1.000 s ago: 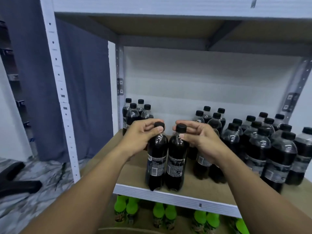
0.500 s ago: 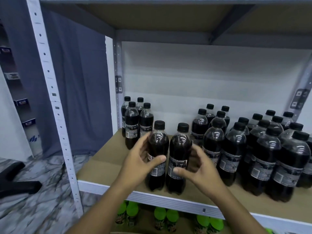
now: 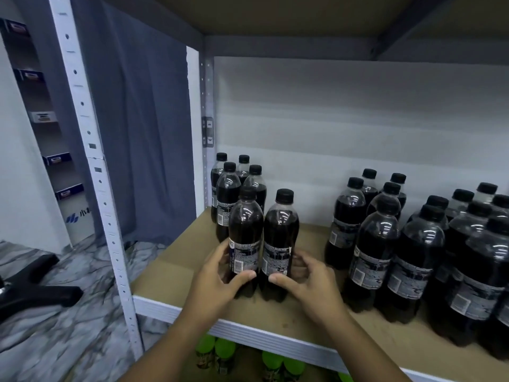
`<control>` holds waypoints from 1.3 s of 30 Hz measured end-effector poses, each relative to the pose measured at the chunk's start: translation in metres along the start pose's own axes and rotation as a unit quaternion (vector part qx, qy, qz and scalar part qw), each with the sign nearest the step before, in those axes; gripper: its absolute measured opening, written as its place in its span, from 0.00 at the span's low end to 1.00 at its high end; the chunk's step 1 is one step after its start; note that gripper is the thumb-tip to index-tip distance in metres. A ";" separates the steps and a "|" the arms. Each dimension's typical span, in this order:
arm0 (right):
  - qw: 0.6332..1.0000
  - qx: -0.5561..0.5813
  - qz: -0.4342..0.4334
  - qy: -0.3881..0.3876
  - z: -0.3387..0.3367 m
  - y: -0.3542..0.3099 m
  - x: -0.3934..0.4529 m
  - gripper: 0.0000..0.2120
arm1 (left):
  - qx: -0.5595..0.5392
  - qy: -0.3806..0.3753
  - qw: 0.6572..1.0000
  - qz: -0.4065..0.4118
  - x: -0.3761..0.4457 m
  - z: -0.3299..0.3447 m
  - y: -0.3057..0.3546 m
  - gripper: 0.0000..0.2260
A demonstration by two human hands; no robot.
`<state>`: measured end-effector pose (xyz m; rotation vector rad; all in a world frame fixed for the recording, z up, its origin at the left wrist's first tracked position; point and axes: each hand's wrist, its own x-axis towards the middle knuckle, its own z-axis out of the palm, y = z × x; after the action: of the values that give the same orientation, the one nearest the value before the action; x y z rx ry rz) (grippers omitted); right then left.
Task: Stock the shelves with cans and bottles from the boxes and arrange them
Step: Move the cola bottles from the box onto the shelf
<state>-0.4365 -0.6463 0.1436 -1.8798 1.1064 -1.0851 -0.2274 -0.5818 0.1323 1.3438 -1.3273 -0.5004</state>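
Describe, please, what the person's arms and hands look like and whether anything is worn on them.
Both forearms are bare as far as the frame shows: no sleeves, gloves or watch. The left hand and right hand show no rings on the visible fingers, and the thumbnails look short and unpainted.

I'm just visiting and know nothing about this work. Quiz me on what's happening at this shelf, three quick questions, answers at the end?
1. True or false: the two front bottles stand upright on the shelf.
2. Where does each hand grip: cap, or lower body near the label?
3. What colour are the caps on the level below?

Key: 1. True. 2. Lower body: left hand, right hand. 3. Green caps.
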 end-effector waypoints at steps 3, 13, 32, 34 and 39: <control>1.000 0.014 0.004 -0.007 0.027 0.003 0.025 0.32 | 0.031 0.019 0.999 -0.009 0.016 -0.019 -0.017 0.30; 0.997 0.071 0.009 -0.017 0.105 0.004 0.092 0.31 | 0.001 0.033 0.999 -0.042 0.065 -0.065 -0.056 0.27; 0.996 0.017 0.073 -0.044 0.068 0.017 -0.003 0.27 | 0.195 0.100 0.967 -0.130 -0.014 -0.050 -0.042 0.16; 0.997 0.025 0.071 -0.036 0.055 0.015 -0.029 0.25 | 0.193 0.087 0.970 -0.118 -0.031 -0.045 -0.030 0.16; 0.998 0.028 0.051 0.013 0.026 0.004 -0.089 0.21 | 0.131 0.067 0.984 -0.103 -0.077 -0.033 -0.007 0.14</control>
<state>-0.4399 -0.5640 0.1016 -1.7517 1.1613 -1.0750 -0.2173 -0.5027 0.1060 1.7147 -1.1784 -0.3761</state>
